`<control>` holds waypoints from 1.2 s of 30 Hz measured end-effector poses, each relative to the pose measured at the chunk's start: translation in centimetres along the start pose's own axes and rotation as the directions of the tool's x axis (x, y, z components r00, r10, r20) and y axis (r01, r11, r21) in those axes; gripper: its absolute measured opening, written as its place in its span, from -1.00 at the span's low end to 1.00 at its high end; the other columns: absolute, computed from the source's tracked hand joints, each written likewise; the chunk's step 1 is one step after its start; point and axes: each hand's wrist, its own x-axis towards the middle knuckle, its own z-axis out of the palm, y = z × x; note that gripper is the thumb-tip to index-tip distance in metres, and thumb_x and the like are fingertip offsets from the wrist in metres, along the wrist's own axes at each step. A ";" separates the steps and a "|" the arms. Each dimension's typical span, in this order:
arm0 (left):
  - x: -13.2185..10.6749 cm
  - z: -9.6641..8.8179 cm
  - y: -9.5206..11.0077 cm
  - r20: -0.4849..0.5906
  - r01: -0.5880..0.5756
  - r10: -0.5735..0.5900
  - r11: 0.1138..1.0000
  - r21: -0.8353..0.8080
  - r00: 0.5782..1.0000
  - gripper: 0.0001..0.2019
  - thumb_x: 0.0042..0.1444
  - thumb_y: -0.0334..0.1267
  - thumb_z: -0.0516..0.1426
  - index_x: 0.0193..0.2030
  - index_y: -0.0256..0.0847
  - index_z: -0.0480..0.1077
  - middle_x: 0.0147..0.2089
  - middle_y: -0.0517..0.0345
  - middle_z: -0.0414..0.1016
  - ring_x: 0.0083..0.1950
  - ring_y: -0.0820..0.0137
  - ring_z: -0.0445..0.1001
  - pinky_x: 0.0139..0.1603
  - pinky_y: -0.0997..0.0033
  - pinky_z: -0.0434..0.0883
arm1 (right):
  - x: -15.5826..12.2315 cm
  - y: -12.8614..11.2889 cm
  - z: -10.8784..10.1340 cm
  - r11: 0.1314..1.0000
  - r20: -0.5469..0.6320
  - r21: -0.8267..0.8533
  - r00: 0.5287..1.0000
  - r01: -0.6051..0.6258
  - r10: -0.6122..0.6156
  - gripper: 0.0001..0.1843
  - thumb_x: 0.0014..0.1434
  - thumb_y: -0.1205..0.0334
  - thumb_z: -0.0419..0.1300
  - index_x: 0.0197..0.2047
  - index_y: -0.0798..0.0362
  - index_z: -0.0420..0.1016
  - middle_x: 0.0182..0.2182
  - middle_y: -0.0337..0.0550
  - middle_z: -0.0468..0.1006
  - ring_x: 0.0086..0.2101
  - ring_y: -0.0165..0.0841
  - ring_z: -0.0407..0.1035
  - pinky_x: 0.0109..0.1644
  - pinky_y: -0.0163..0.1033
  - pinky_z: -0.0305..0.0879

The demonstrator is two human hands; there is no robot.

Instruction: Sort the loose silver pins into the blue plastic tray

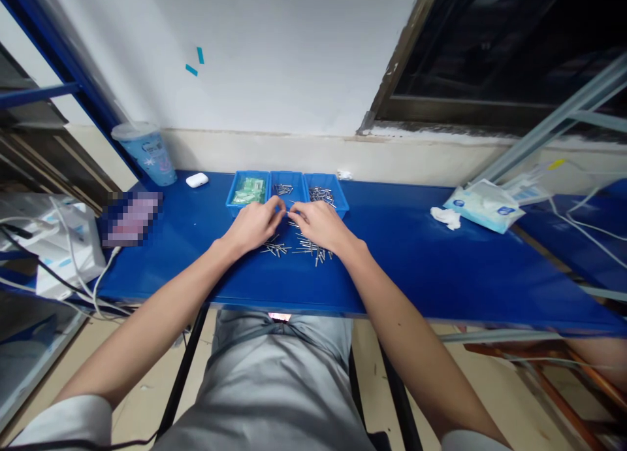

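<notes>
My left hand (255, 226) and my right hand (321, 225) meet fingertip to fingertip above the table, just in front of three blue bins. Both are closed in a pinch. A thin metal pin shows at the right fingertips; what the left fingers pinch is too small to make out. Below the hands lie two loose heaps of slim metal pins, the left heap (277, 247) smaller than the right heap (316, 250). Green-and-clear small packets (249, 191) fill the left bin. Short metal pins (283, 189) lie in the middle bin, and more metal pins (321, 196) in the right bin.
On the blue table (416, 261) stand a lidded cup (151, 153), a white earphone case (196, 180) and a blurred-out phone-like object (132, 219). Power strips with cables (68, 242) crowd the left end. A tissue pack (484, 206) and crumpled tissue (445, 217) lie right.
</notes>
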 end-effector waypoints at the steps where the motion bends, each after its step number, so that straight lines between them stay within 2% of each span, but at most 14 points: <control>1: 0.0 -0.1 0.0 -0.019 0.002 -0.002 1.000 -0.018 1.000 -0.74 0.46 -0.17 0.01 0.08 -0.22 0.44 -0.48 0.15 0.48 -0.50 0.34 0.40 -0.33 0.40 0.26 | 0.0 0.0 0.0 1.000 -0.009 0.006 1.000 0.003 -0.003 -0.75 0.46 0.23 0.10 -0.10 0.01 0.62 -0.35 -0.11 0.65 -0.31 -0.25 0.48 -0.24 -0.21 0.09; 4: 0.0 -0.2 -0.2 -0.058 -0.023 0.021 0.999 -0.038 0.998 -0.73 0.44 -0.18 0.02 0.09 -0.21 0.46 -0.54 0.21 0.43 -0.53 0.37 0.35 -0.36 0.41 0.23 | 0.0 0.0 0.1 1.000 -0.029 0.014 1.000 0.012 -0.011 -0.77 0.45 0.25 0.10 -0.07 0.01 0.61 -0.35 -0.12 0.65 -0.31 -0.25 0.48 -0.23 -0.21 0.08; 8: 0.0 -0.1 -0.4 -0.053 -0.074 0.072 0.997 -0.035 0.996 -0.71 0.43 -0.17 0.03 0.08 -0.19 0.52 -0.56 0.21 0.41 -0.51 0.35 0.39 -0.34 0.40 0.23 | 0.0 0.0 0.4 1.000 -0.024 0.018 1.000 0.010 -0.010 -0.77 0.46 0.21 0.09 -0.12 0.02 0.58 -0.34 -0.13 0.64 -0.32 -0.25 0.47 -0.25 -0.20 0.06; 17: 0.0 -0.4 -0.1 -0.039 -0.047 0.044 0.996 -0.079 0.998 -0.76 0.36 -0.15 0.11 0.00 -0.20 0.53 -0.48 0.19 0.50 -0.49 0.37 0.41 -0.34 0.41 0.22 | 0.0 0.2 0.5 0.994 -0.117 0.084 0.992 0.064 -0.054 -0.82 0.43 0.28 0.09 -0.15 0.01 0.52 -0.20 -0.10 0.63 -0.21 -0.25 0.45 -0.13 -0.19 0.18; 21: 0.1 -0.4 0.0 -0.036 -0.036 0.033 0.996 -0.087 0.999 -0.79 0.33 -0.19 0.12 -0.04 -0.21 0.52 -0.49 0.21 0.48 -0.50 0.39 0.37 -0.37 0.41 0.17 | 0.0 0.1 0.5 0.992 -0.105 0.091 0.992 0.084 -0.074 -0.79 0.44 0.29 0.05 -0.15 0.01 0.51 -0.18 -0.11 0.61 -0.21 -0.27 0.43 -0.13 -0.20 0.17; 26: 0.0 -0.1 -0.1 -0.060 -0.045 0.038 0.991 -0.127 0.997 -0.81 0.28 -0.24 0.11 -0.05 -0.21 0.48 -0.51 0.25 0.46 -0.50 0.40 0.36 -0.37 0.40 0.17 | -0.2 -0.2 0.2 0.987 -0.112 0.117 0.989 0.108 -0.095 -0.82 0.44 0.26 0.09 -0.17 0.02 0.51 -0.21 -0.13 0.61 -0.25 -0.30 0.41 -0.15 -0.21 0.17; 30: 0.0 0.0 -0.1 -0.071 -0.051 0.039 0.985 -0.164 0.997 -0.83 0.24 -0.27 0.10 -0.08 -0.21 0.46 -0.51 0.26 0.45 -0.50 0.40 0.37 -0.37 0.41 0.20 | -0.3 -0.4 0.0 0.988 -0.106 0.131 0.992 0.076 -0.063 -0.87 0.43 0.24 0.13 -0.08 0.02 0.50 -0.28 -0.16 0.59 -0.33 -0.32 0.38 -0.20 -0.22 0.15; 33: -0.1 -0.1 -0.1 -0.083 -0.050 0.035 0.982 -0.180 0.996 -0.83 0.25 -0.26 0.09 -0.08 -0.20 0.44 -0.51 0.28 0.45 -0.51 0.42 0.34 -0.37 0.41 0.19 | -0.3 -0.4 -0.1 0.988 -0.119 0.143 0.992 0.061 -0.044 -0.80 0.41 0.21 0.16 0.06 0.01 0.46 -0.29 -0.19 0.57 -0.34 -0.32 0.38 -0.21 -0.22 0.16; 36: -0.1 -0.2 -0.1 -0.103 -0.064 0.043 0.977 -0.202 0.994 -0.84 0.27 -0.25 0.08 -0.07 -0.20 0.42 -0.51 0.29 0.43 -0.52 0.43 0.33 -0.36 0.41 0.19 | -0.3 -0.3 -0.1 0.989 -0.129 0.131 0.991 0.065 -0.048 -0.76 0.40 0.21 0.18 0.10 0.01 0.44 -0.28 -0.20 0.56 -0.34 -0.32 0.37 -0.20 -0.22 0.16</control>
